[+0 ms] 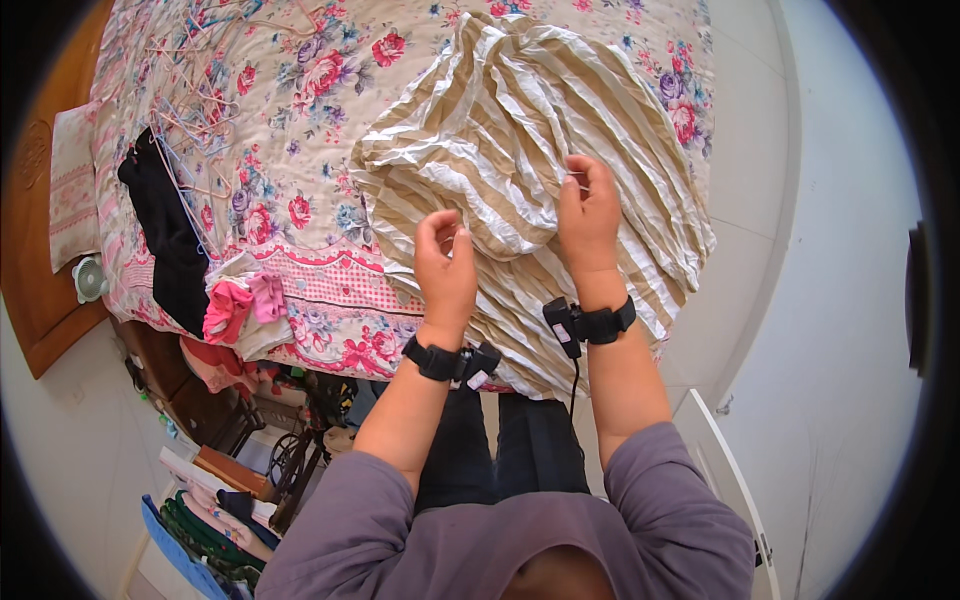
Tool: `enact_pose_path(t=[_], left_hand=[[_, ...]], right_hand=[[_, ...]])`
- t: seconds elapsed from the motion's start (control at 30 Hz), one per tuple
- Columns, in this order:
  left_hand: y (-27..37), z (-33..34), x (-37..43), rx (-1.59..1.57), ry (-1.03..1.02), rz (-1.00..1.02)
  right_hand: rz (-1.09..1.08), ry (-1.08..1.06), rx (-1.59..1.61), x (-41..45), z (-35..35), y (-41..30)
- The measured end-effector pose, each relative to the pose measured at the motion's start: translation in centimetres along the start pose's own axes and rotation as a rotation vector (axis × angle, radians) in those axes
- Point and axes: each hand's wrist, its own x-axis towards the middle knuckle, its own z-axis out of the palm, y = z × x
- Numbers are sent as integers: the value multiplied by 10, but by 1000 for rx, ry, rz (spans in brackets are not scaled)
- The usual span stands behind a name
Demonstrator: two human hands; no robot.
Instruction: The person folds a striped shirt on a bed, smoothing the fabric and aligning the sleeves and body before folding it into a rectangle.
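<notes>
A crumpled cloth with tan and white stripes (pixel 517 142) lies spread over the near right part of the bed, its lower edge reaching my legs. My left hand (pixel 445 262) is over its left part, fingers curled with the thumb raised. Farther right, my right hand (pixel 589 214) is above the cloth's middle, its fingers bent toward the thumb. Whether either hand pinches any fabric cannot be made out. Both wrists wear black straps with small devices.
The floral bedspread (pixel 322 150) bears a tangle of clothes hangers (pixel 187 112), a black garment (pixel 161 225) and small pink and white clothes (pixel 251 300). A small fan (pixel 90 280) is at the left. A rack of clothes (pixel 210 532) stands lower left, a white door (pixel 724 480) lower right.
</notes>
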Motion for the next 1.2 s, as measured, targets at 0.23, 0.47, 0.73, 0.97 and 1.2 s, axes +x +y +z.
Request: enact_pose_path(t=[0.23,0.47,0.73,0.97,1.2], left_hand=[[-12,33,53,-689,-353,-372],[-52,-13,107,-853,-330,-489],[-66,-28,126,-917,-338,-654],[-26,-30,116,-795,-383,-628],[-7,-75,81,-272,-334,-154]], right_hand=[[628,-346,1108,9,28,19],[784,-272,1165,23,19,69],[950,-281,1250,35,13,70],[901,-248,1255,26,4,64],[747,-128,1435,-42,-15,22]])
